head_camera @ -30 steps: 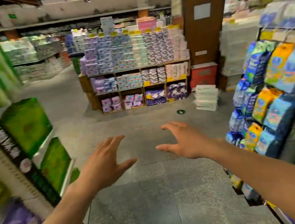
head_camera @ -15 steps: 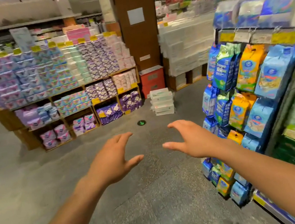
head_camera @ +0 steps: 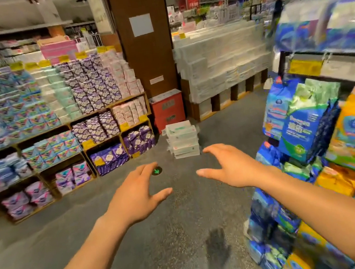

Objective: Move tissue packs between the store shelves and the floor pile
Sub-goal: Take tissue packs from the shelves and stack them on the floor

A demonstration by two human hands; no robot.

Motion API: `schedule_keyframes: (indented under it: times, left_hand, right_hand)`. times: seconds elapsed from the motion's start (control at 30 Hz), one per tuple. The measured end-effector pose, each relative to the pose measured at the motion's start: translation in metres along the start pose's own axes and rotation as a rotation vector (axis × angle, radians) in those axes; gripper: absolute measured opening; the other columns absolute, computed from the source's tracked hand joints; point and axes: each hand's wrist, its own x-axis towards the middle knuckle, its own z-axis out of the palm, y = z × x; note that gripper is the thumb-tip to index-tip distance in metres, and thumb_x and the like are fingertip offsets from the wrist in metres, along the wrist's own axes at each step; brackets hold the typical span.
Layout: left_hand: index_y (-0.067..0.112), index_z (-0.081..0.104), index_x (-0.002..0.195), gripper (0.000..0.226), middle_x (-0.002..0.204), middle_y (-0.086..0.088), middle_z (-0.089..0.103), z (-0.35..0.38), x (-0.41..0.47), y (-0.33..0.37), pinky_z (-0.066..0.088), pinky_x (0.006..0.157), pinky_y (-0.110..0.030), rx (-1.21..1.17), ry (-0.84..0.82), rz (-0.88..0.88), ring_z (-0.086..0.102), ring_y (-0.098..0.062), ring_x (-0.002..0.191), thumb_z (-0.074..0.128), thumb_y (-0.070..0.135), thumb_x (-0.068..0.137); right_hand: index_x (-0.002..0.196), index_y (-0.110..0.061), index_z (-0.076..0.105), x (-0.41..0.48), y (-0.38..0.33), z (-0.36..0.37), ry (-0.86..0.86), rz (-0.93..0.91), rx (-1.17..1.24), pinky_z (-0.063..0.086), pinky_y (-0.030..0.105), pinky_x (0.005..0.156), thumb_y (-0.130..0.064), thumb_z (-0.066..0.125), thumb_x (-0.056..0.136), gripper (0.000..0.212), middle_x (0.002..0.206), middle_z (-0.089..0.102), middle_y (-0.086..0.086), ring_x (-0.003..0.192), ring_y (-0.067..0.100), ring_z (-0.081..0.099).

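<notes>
Both arms are out front, left hand (head_camera: 135,195) and right hand (head_camera: 231,167) spread wide, fingers fanned, holding nothing. The floor pile (head_camera: 182,139) of pale tissue packs sits at centre frame, just above the fingertips and well apart from them, beside a red box (head_camera: 167,110) at the foot of a brown pillar (head_camera: 147,57). There's a grey speckled floor (head_camera: 177,240) underneath, wooden shelves (head_camera: 106,109) of purple and blue packs on the left, and hanging packets (head_camera: 300,128) on the right. The right edge is smeared and the labels are unreadable.

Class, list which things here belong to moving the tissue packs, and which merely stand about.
Job: floor pile of packs; left hand; right hand; wooden shelves.
Standing about: red box; brown pillar; green floor marker; hanging bags.
</notes>
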Motion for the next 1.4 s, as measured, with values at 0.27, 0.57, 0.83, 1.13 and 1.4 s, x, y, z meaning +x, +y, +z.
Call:
schedule_keyframes:
  times: [0.27,0.57,0.83,1.13,1.4]
  left_hand:
    - [0.026,0.030,0.156,0.089,0.156,0.001,0.041,0.030,0.178,-0.082,0.039,0.114,-0.036,-0.065,-0.026,-0.008,0.041,-0.019,0.141,0.055,0.073,0.085]
    - [0.021,0.028,0.157,0.086,0.157,-0.003,0.039,0.040,0.427,-0.186,0.033,0.114,-0.033,-0.044,-0.079,0.119,0.040,-0.023,0.141,0.061,0.063,0.089]
    - [0.023,0.032,0.156,0.086,0.155,-0.002,0.042,0.068,0.629,-0.232,0.040,0.112,-0.038,-0.031,-0.112,0.206,0.043,-0.023,0.139,0.058,0.070,0.088]
    - [0.023,0.031,0.157,0.086,0.158,-0.002,0.038,0.134,0.839,-0.278,0.036,0.115,-0.036,-0.089,-0.223,0.134,0.039,-0.023,0.143,0.059,0.067,0.089]
    - [0.031,0.026,0.157,0.078,0.159,0.001,0.035,0.168,1.001,-0.338,0.036,0.109,-0.033,-0.139,-0.273,0.041,0.037,-0.021,0.144,0.056,0.064,0.093]
  right_hand:
    - [0.156,-0.019,0.029,0.187,0.037,0.004,-0.058,0.024,0.023,0.031,0.037,0.119,-0.067,0.052,0.091,0.084,0.161,0.032,0.001,0.147,0.020,0.030]
    - [0.153,-0.017,0.035,0.424,0.082,0.007,-0.003,0.158,0.049,0.031,0.035,0.116,-0.062,0.056,0.093,0.079,0.156,0.038,0.004,0.143,0.022,0.034]
    - [0.145,-0.020,0.047,0.579,0.138,-0.017,0.023,0.262,0.075,0.038,0.025,0.095,-0.049,0.062,0.096,0.059,0.147,0.050,0.002,0.130,0.020,0.049]
    - [0.146,-0.016,0.041,0.785,0.260,-0.015,-0.080,0.355,0.115,0.040,0.036,0.105,-0.059,0.054,0.095,0.068,0.148,0.044,0.008,0.131,0.026,0.045]
    - [0.142,-0.016,0.048,0.961,0.328,-0.015,-0.126,0.336,0.155,0.041,0.029,0.095,-0.057,0.054,0.096,0.062,0.144,0.051,0.005,0.127,0.022,0.052]
